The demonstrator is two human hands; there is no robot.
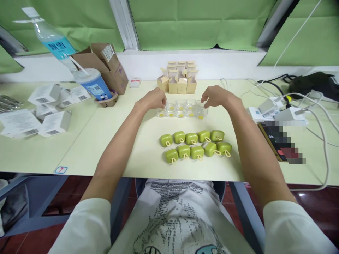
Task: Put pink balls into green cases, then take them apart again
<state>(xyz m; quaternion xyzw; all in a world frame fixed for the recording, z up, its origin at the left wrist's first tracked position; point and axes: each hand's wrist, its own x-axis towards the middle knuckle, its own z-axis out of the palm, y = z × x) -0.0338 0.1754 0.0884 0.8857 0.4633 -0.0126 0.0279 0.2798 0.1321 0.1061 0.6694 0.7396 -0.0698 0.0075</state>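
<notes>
Nearest the viewer is the person's white printed T-shirt (174, 218), drawn up to the front edge of a pale table (148, 158). On the tabletop just beyond it, ten olive-green, rounded cases (197, 151) are set out in two rows of five, each with a cream loop (200, 158), the loops pointing mostly toward the wearer. To the right of the right forearm, a phone (274, 139) lies aslant, partly masked by pixelation.

Beyond the green cases, and apart from them, clear plastic cups (180, 113) with yellow marks stand close together, also in two rows. The left hand (155, 98) is at the left end of these rows, its fingers curled; whether they are clamped on a cup cannot be told. The right hand (215, 96) is at the right end, its fingers bent down beside the last cups; here too, grip or mere contact cannot be distinguished.

At far left lie white printed boxes (55, 123) with barcodes. Near them, a blue-and-white drink cup (97, 88) with a straw sits in a cardboard holder (107, 102), beside a brown carton (119, 76) and a blue-labelled bottle (57, 42). At far right are white charging adapters (288, 115). Behind the clear cups stand small tan cartons (182, 85), flaps raised, in front of a white wall; green blinds (177, 31) form the background.
</notes>
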